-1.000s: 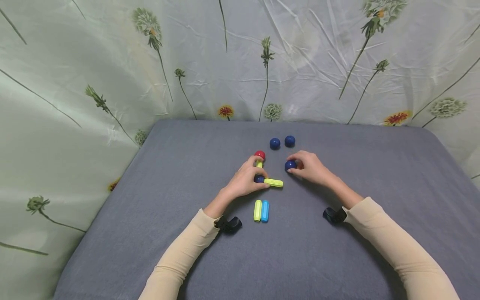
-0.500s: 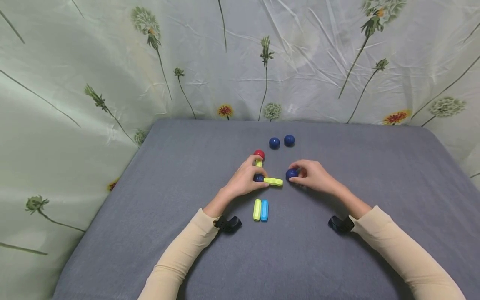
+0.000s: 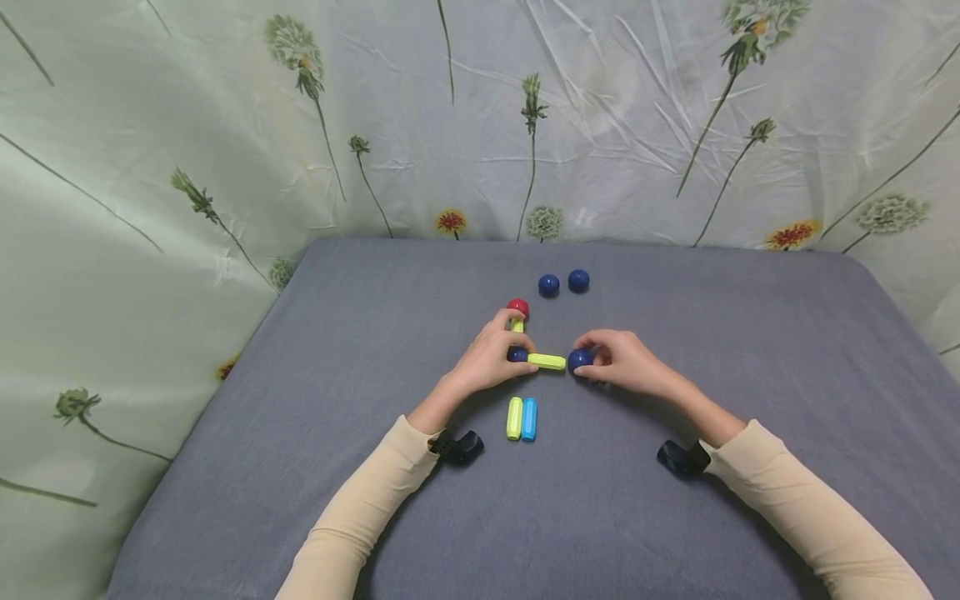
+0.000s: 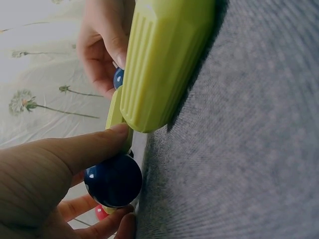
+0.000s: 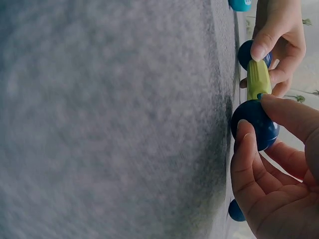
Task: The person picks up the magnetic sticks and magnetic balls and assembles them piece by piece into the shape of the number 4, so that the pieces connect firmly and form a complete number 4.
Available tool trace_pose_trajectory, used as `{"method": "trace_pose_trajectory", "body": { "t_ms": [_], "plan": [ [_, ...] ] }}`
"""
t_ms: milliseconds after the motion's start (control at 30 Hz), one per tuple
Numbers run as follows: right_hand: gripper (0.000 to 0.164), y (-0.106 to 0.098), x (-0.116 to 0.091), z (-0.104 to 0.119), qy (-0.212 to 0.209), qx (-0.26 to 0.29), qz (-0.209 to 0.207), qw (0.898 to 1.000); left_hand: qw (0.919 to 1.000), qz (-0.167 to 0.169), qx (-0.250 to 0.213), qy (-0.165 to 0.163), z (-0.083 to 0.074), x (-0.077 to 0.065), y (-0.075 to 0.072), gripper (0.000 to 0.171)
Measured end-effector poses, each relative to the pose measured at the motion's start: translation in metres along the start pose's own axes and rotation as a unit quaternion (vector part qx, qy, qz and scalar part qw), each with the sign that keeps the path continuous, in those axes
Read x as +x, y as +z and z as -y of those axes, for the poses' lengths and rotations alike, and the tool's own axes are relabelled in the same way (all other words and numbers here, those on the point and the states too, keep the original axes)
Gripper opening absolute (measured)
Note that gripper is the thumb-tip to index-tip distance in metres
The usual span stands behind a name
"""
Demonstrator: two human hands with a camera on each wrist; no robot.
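Note:
My left hand (image 3: 491, 357) holds a dark blue ball (image 4: 114, 180) between thumb and fingers. From that ball a yellow-green ribbed rod (image 3: 546, 362) extends right, the left thumb tip resting at its near end. In my right hand (image 3: 626, 362), the thumb and fingers pinch another blue ball (image 5: 255, 125), which sits right at the rod's other end. A second yellow-green rod (image 3: 517, 326), partly covered by the left fingers, runs away from the left ball to a red ball (image 3: 517, 307).
Two more blue balls (image 3: 549, 285) lie farther back on the grey cloth-covered table (image 3: 390, 292). Closer in, a loose yellow-green rod (image 3: 514, 418) and a blue rod (image 3: 529, 419) lie side by side. A flower-printed curtain (image 3: 630, 125) hangs behind the table.
My right hand has brought its blue ball nearer to me and then left, up to the free end of the yellow-green rod. My left hand has stayed in place.

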State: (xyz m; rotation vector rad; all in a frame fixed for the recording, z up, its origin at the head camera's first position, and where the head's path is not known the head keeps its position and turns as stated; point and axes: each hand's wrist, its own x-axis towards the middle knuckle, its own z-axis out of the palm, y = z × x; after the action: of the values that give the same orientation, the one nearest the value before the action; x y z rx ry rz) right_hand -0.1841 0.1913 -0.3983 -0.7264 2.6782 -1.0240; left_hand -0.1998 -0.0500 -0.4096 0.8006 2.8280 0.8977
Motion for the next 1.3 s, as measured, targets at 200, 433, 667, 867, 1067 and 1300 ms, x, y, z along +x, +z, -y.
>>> {"method": "trace_pose_trajectory", "body": {
  "t_ms": [200, 433, 667, 867, 1067, 1300],
  "plan": [
    [0.029, 0.003, 0.001, 0.002, -0.012, 0.007, -0.002, 1.000, 1.0000, -0.005, -0.007, 0.001, 0.002, 0.000, 0.001, 0.019],
    [0.029, 0.005, 0.001, 0.006, -0.013, -0.001, -0.007, 1.000, 1.0000, -0.001, -0.003, -0.003, 0.001, -0.001, 0.000, 0.020],
    [0.029, 0.005, 0.002, 0.006, -0.012, -0.001, -0.009, 1.000, 0.9991, 0.001, 0.043, 0.004, -0.003, -0.001, -0.001, 0.023],
    [0.029, 0.005, 0.001, 0.006, -0.012, 0.003, -0.008, 1.000, 0.9975, 0.001, 0.068, 0.016, -0.006, 0.001, -0.001, 0.024],
    [0.030, 0.006, -0.001, 0.004, -0.018, 0.012, -0.013, 1.000, 0.9958, 0.006, 0.078, 0.047, -0.011, 0.008, 0.003, 0.024],
    [0.031, 0.007, 0.000, 0.004, -0.017, 0.017, -0.012, 1.000, 0.9930, 0.016, 0.097, 0.066, -0.017, 0.014, 0.006, 0.026]
  ]
}}
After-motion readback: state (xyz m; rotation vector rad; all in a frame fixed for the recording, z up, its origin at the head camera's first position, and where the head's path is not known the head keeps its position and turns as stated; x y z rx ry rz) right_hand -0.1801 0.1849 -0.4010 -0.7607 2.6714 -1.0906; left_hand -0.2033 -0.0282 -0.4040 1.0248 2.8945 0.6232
